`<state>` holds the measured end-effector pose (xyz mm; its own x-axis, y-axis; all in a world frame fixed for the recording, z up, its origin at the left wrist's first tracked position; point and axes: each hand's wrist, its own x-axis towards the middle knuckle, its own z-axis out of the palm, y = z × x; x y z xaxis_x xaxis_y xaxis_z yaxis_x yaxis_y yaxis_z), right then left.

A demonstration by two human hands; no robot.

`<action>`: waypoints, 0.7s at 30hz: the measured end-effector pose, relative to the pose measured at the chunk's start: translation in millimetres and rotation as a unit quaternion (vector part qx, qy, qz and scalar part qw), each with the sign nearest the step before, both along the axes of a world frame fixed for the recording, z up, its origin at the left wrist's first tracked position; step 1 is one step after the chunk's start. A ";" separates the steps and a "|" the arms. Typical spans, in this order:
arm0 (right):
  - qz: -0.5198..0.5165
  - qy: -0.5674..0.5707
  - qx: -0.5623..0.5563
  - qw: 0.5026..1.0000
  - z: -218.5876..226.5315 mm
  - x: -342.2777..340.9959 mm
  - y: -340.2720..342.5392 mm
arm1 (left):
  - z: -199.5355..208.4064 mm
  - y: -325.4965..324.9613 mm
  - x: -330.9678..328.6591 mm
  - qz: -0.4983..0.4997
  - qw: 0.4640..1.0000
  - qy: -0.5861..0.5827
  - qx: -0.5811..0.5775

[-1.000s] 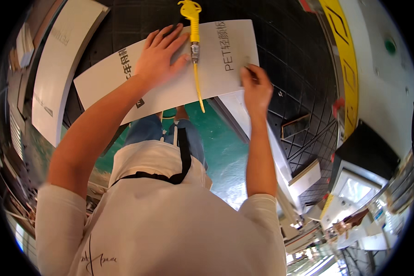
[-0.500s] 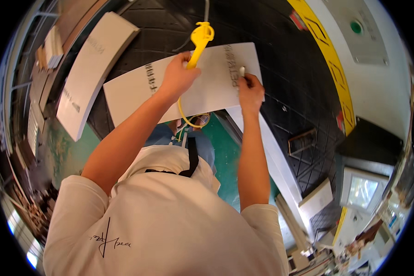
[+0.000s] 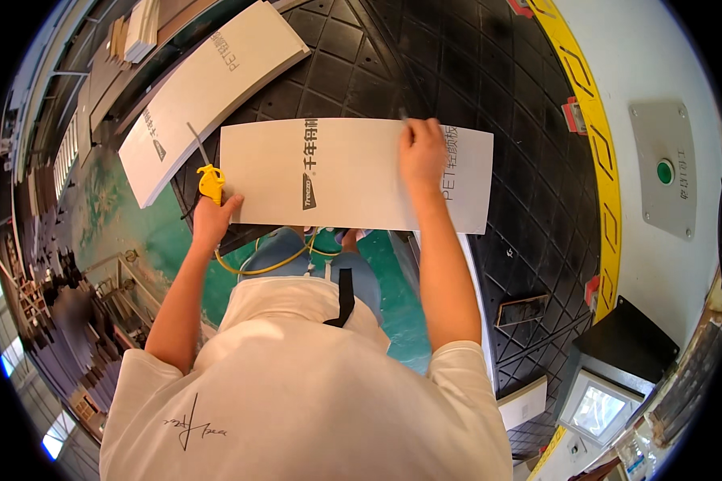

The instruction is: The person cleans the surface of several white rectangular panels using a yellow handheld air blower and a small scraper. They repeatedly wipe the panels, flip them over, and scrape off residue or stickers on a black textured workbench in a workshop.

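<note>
A pale flat board (image 3: pixel 361 184) with dark printing lies in front of me on a black surface. My left hand (image 3: pixel 210 220) is closed around a yellow air blow gun (image 3: pixel 211 184) just off the board's left end, its thin metal nozzle pointing away and to the left. From the gun a yellow hose (image 3: pixel 277 266) loops down past the near edge. Over the right part of the board, close to the far edge, my right hand (image 3: pixel 423 160) has its fingers pinched together. A small blurred tip shows beyond them, too smeared to name.
Left of the board stands a stack of similar pale boards (image 3: pixel 217 88). The black tiled surface (image 3: pixel 529 176) runs to a yellow strip (image 3: pixel 606 184) and a panel with a green button (image 3: pixel 664 171). A dark rectangular frame (image 3: pixel 522 311) and another pale board (image 3: pixel 524 403) lie at the lower right.
My left hand has carried the blow gun from over the board to its left end. My right hand has moved to the far edge. The whole view has shifted.
</note>
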<state>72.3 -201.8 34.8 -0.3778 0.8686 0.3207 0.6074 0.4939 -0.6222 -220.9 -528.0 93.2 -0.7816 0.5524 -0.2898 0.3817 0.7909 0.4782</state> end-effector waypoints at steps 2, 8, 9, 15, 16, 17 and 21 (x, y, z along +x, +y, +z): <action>-0.058 -0.020 0.008 0.998 -8.6 25.7 27.0 | 3.3 4.7 -0.7 -0.020 0.998 -0.026 -0.049; -0.281 -0.166 0.037 0.945 -20.2 142.6 105.5 | 0.3 18.1 -7.9 -0.049 0.996 -0.047 -0.062; -0.247 -0.129 0.032 0.960 -17.8 139.0 100.3 | -1.3 17.0 -9.4 -0.047 0.995 -0.047 -0.072; -0.071 -0.042 -0.001 0.997 -7.9 58.1 49.6 | 11.8 14.6 -11.8 -0.029 0.994 -0.079 -0.071; -0.111 -0.067 0.061 0.990 -13.5 84.6 68.8 | 11.9 16.8 -13.5 -0.032 0.994 -0.082 -0.071; -0.152 -0.095 0.123 0.976 -20.5 120.3 85.4 | 10.6 19.4 -14.2 -0.046 0.993 -0.079 -0.074; -0.230 -0.120 0.045 0.965 -8.4 154.3 94.8 | 3.3 11.6 -16.7 -0.050 0.995 -0.078 -0.047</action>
